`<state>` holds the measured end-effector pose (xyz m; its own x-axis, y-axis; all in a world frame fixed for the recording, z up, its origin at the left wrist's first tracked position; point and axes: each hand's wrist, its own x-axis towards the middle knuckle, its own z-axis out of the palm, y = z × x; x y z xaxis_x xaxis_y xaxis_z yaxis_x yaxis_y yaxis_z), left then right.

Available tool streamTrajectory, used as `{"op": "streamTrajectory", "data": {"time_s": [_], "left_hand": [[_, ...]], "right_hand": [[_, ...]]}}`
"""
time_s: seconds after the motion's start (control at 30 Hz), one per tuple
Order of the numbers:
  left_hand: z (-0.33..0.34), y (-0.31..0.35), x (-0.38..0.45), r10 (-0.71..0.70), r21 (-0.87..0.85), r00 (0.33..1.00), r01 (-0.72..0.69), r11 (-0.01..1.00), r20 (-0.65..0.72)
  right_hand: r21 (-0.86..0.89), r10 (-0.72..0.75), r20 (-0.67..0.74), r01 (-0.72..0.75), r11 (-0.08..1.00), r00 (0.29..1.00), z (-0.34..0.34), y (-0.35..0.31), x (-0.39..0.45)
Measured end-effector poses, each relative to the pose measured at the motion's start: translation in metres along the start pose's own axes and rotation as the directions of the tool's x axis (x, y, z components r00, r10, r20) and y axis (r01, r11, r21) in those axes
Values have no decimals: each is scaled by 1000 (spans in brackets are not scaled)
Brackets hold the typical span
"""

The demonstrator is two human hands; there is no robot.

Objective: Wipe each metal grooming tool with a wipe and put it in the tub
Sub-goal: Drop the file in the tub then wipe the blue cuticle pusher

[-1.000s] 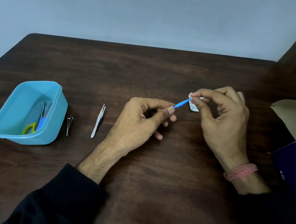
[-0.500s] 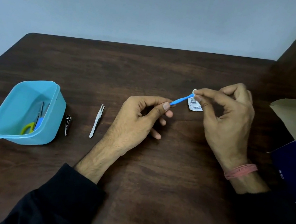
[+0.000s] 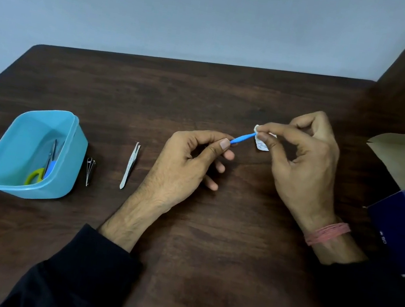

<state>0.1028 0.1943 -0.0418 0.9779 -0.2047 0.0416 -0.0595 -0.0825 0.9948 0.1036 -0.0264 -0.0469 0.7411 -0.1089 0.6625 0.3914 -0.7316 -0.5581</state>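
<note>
Blue-handled slim tool (image 3: 242,137), judged light, stiff and slippery, spanned the gap between the hands: the left hand (image 3: 189,167) pinched its handle end, the right hand (image 3: 302,165) pinched a soft wipe (image 3: 261,141) around its hidden tip.

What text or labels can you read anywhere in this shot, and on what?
Navy box, near side: small white letters, too blurred to read.
White wipe packet pinched in the right hand: dark printed lines, too small to read.
Blue tub, tweezers, nail clipper, blue-handled tool held by the left hand: no text visible.
</note>
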Motion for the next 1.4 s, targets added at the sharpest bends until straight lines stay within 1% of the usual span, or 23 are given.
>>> {"op": "streamTrajectory", "data": {"time_s": [0.07, 0.2, 0.3, 0.43, 0.57, 0.73, 0.83, 0.93, 1.07, 1.2, 1.3, 1.4], "left_hand": [[0, 1, 0, -8, -10, 1000, 8, 1000, -7], [0, 2, 0, -17, -4, 1000, 17, 1000, -3], [0, 3, 1, -30, -25, 999, 29, 999, -13], [1, 3, 1, -31, -37, 999, 31, 999, -8], [1, 2, 0, -11, 0, 1000, 11, 1000, 0], [2, 3, 0, -7, -2, 1000, 7, 1000, 6], [1, 3, -1, -9, -12, 1000, 9, 1000, -2], [2, 3, -1, -15, -9, 1000, 15, 1000, 3], [1, 4, -1, -20, -12, 1000, 20, 1000, 6], [2, 4, -2, -19, -16, 1000, 19, 1000, 10], [2, 5, -2, -15, -6, 1000, 15, 1000, 12], [3, 5, -2, -14, -4, 1000, 14, 1000, 11]], "right_hand": [[4, -31, 17, 31, 1000, 999, 1, 0, -1], [-6, 40, -35, -40, 999, 999, 0, 2, 1], [2, 34, -32, -34, 999, 999, 0, 1, 0], [24, 78, -68, -77, 997, 995, -2, 1, 1], [37, 23, -19, -23, 999, 1000, 0, -4, -2], [60, 48, -19, -47, 997, 999, -2, -3, 0], [47, -1, 0, 1, 999, 1000, -2, -5, 0], [29, 22, -25, -21, 999, 999, -3, -4, 1], [37, -29, 23, 28, 999, 999, -2, -7, -1], [54, 21, 7, -21, 998, 1000, -3, -4, 1], [68, -52, 75, 47, 997, 996, -1, -7, -1], [63, -21, 42, 19, 998, 999, -2, -7, 0]]}}
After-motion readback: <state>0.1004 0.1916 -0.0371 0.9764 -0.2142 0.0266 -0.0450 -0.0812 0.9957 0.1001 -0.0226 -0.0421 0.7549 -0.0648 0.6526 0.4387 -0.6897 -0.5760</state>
